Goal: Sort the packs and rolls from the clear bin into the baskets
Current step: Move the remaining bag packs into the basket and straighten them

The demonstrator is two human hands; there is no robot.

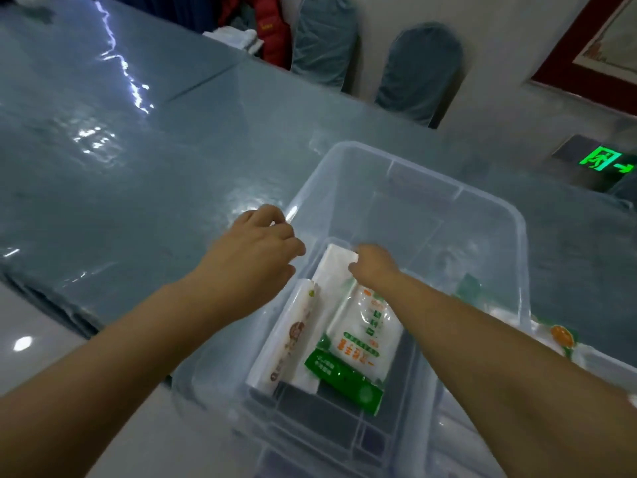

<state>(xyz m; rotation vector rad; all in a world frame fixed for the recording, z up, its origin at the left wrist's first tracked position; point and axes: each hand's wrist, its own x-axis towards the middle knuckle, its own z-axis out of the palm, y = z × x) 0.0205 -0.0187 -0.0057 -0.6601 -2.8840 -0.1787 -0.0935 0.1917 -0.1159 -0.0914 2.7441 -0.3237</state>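
Right hand [374,265] fingers clamp a flat white pack [336,267] inside the clear bin [489,215]; left hand [256,250] fingers curled together.

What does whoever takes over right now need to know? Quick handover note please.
Left hand: curled over the clear plastic bin's left rim, apparently steadying it.
Right hand: inside the bin, fingers on the far end of a plain white pack; grip unclear.
Still in the bin: that pack, a white printed pack, a white-and-green pouch.
Baskets: none in view.
Left: sort all three.
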